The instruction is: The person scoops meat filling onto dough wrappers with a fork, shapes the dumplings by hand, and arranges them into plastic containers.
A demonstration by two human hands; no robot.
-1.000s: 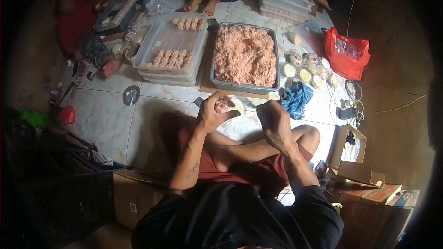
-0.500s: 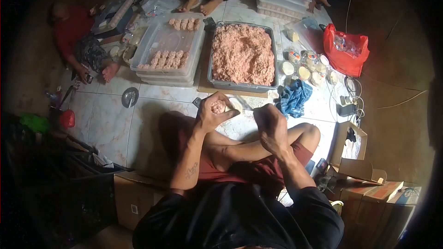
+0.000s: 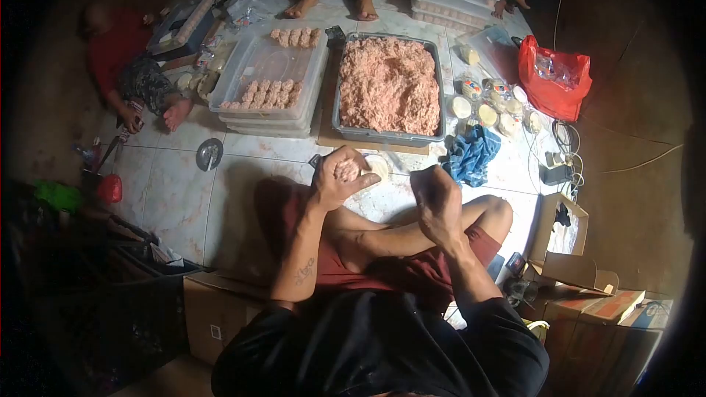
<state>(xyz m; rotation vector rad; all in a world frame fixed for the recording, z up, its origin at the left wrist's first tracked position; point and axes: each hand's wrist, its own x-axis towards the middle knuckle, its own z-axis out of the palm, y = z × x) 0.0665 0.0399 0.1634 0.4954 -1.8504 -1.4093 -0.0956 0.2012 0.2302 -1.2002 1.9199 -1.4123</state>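
My left hand (image 3: 337,182) is curled around a lump of pink minced meat (image 3: 348,170), its thumb stretched out to the right. Closed and raised above my crossed legs, my right hand (image 3: 438,202) grips something thin, perhaps a tool, that blurs toward the upper left; I cannot make it out. Beyond both hands lies a grey tub (image 3: 390,137) heaped with minced meat (image 3: 387,87). Left of the tub, rows of shaped meat pieces (image 3: 271,94) sit in a stacked clear plastic box (image 3: 243,73). A pale round lid or dish (image 3: 377,167) lies between my hands on the floor.
A blue cloth (image 3: 471,156) and several round containers (image 3: 487,115) lie right of the tub, near a red bag (image 3: 555,77) and cables (image 3: 573,165). A dark plate (image 3: 209,154) is at left. Other people sit at the far side and left. Cardboard boxes (image 3: 588,316) stand lower right.
The feet of the person across have moved apart, one of them to the right. My hands stay nearly in place, the left one still around the meat. The view has shifted slightly.
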